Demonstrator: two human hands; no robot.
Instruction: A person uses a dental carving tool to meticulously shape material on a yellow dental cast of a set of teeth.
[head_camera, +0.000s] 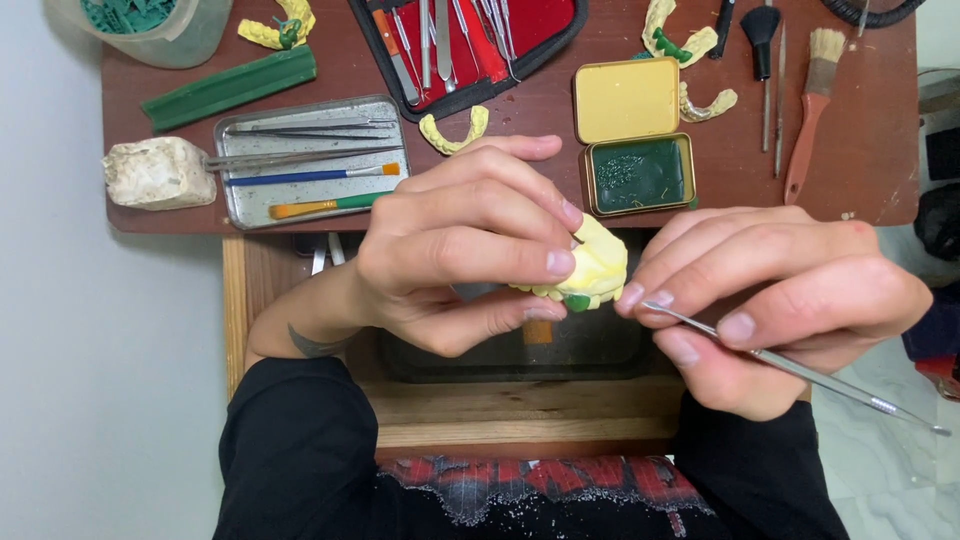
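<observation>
The black sleeves (300, 450) fill the foreground above a reddish-brown table (530, 110); the left hand (470, 245) grips a yellow dental cast (600, 265) at mid-frame; the right hand (780, 300) pinches a thin metal instrument (800, 368), its tip just beside the cast's small green wax piece (577, 302).

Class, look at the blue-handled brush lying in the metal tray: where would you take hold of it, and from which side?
Grip the blue-handled brush at mid-handle, coming from above. It lies flat in the metal tray, bristles pointing right, with metal tools close behind it and an orange and green brush in front, so only a top pinch fits.
</observation>
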